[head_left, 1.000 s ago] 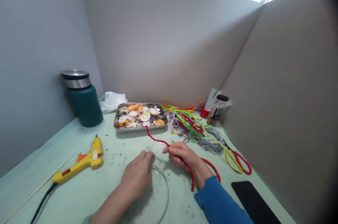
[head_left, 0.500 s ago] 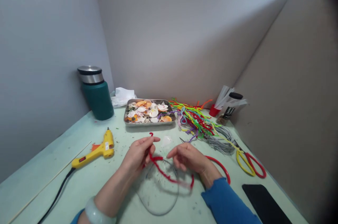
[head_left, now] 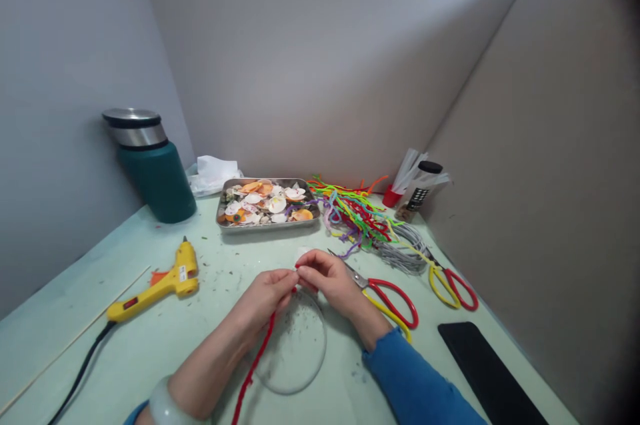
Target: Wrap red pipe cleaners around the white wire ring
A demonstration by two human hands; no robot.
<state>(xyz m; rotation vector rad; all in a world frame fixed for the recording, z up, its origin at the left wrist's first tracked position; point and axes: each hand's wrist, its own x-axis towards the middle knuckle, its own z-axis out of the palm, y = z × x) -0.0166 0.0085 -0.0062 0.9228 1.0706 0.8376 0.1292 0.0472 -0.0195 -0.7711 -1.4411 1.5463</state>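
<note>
My left hand [head_left: 270,295] is closed, its thumb and fingertips pinching a red pipe cleaner [head_left: 256,363]. The long tail of the pipe cleaner hangs down past the left wrist toward the front. A grey wire ring [head_left: 324,338] dangles below the fingers, its top hidden by both hands. Fingertip to fingertip with the left, my right hand [head_left: 327,278] pinches at the short red end of the pipe cleaner, which shows as small red bits between the fingers. Under the right wrist lies a pair of scissors [head_left: 395,298] with red and yellow handles.
A yellow glue gun [head_left: 165,285] and a thin stick [head_left: 75,341] lie left. Behind stand a green bottle [head_left: 157,178], a metal tray [head_left: 270,227] of shells, and a pile of coloured pipe cleaners [head_left: 357,215]. Coiled grey wire [head_left: 405,255], more scissors [head_left: 454,288] and a black object [head_left: 485,365] lie right.
My right hand has moved left to meet the left hand's fingertips. The pipe cleaner's long tail has swung from the right side down to the front left. The view has shifted rightward.
</note>
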